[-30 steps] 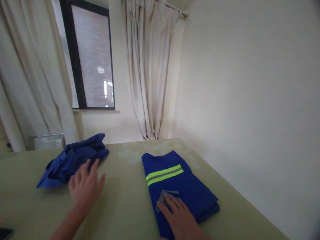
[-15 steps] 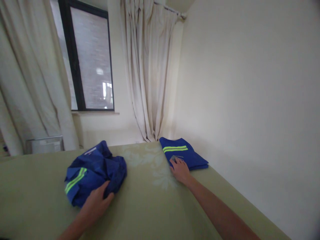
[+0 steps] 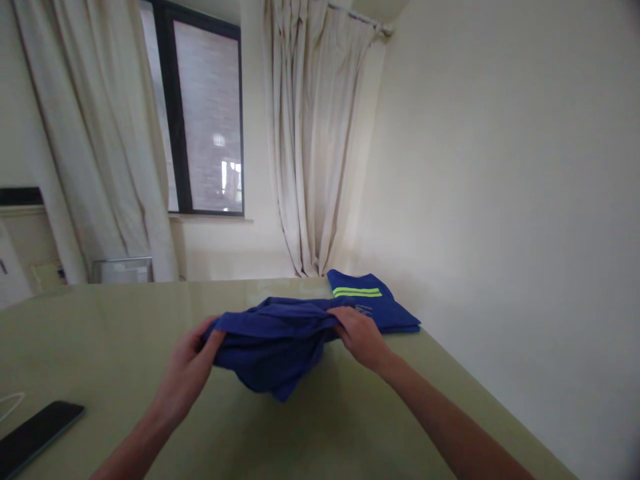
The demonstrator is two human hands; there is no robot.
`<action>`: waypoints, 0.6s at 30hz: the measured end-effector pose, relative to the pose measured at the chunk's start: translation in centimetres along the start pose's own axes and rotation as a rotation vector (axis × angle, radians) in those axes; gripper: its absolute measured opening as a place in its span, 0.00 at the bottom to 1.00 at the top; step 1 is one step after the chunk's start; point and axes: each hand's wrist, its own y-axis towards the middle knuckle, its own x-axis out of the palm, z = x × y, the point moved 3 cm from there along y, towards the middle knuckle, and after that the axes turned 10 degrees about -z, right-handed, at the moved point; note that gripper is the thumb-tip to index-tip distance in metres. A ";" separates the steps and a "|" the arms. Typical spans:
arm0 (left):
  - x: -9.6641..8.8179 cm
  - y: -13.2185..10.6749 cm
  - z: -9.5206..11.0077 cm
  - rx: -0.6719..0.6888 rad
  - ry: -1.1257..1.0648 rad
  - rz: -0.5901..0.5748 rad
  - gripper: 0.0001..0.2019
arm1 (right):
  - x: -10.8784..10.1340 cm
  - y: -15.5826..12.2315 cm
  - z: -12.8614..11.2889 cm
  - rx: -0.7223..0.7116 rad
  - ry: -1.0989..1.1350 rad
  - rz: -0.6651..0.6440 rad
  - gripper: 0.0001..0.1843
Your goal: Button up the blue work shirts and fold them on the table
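A crumpled blue garment (image 3: 273, 340) hangs stretched between my two hands, just above the table. My left hand (image 3: 193, 353) pinches its left end, thumb on top. At the other end my right hand (image 3: 357, 333) is closed on the cloth. The garment's exact kind is hidden by its folds, and its yellow stripes do not show from this side. Just behind my right hand, a folded blue garment (image 3: 395, 309) with two bright yellow-green stripes lies flat near the table's right edge.
The pale green table (image 3: 280, 440) meets a white wall (image 3: 500, 200) on its right. A dark phone (image 3: 37, 433) lies at the front left beside a white cable (image 3: 13, 400). Behind the table hang beige curtains (image 3: 310, 147) by a dark-framed window (image 3: 207, 113).
My right hand has left the folded garment and taken hold of the crumpled one. Both hands have lifted it and brought it toward the middle. The view has turned left, showing the phone.
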 end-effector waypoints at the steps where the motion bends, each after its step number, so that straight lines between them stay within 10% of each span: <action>1: -0.7 0.5 1.5 0.070 0.030 0.078 0.25 | -2.0 0.3 -0.7 0.002 -0.022 0.062 0.17; 4: -1.2 1.9 5.4 0.267 0.111 0.235 0.22 | -7.0 1.4 -2.5 0.057 -0.140 0.107 0.18; 9: -0.2 5.5 7.6 0.501 0.420 0.175 0.36 | -12.0 3.3 -3.3 0.223 -0.361 0.045 0.18; 15: 0.2 5.4 2.5 0.300 0.546 0.092 0.29 | -13.1 3.6 -1.5 0.326 -0.306 0.090 0.20; 18: 3.2 1.5 -1.7 0.082 0.403 -0.167 0.38 | -11.7 3.7 -0.4 0.280 -0.220 0.014 0.23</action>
